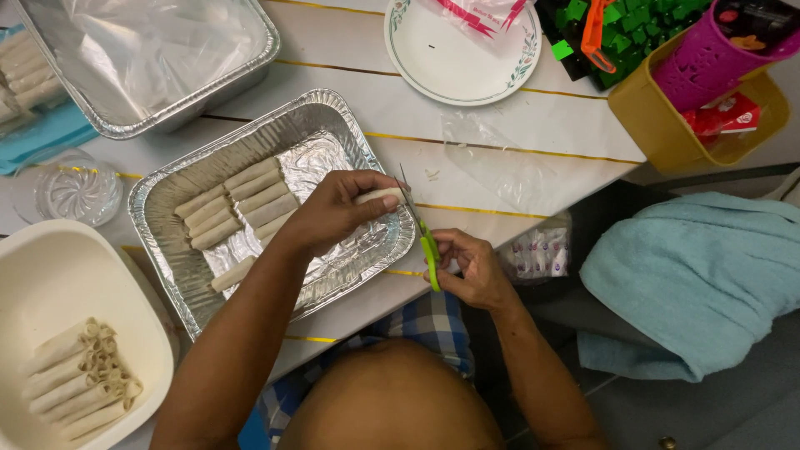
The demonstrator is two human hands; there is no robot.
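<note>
My left hand (333, 212) holds a pale spring roll (379, 197) over the right end of a foil tray (175, 283). My right hand (471, 267) grips green-handled scissors (428, 250), and their blades reach up to the end of the roll. Several cut rolls (242, 208) lie in rows in the foil tray. A white tub (50, 267) at the lower left holds several longer uncut rolls (79, 379).
A second foil tray (250, 62) lined with plastic sits at the top left, a glass dish (67, 187) below it. A white plate (454, 67) with a plastic bag lies at the top centre. A yellow basket (658, 125) and a light blue towel (700, 275) are at the right.
</note>
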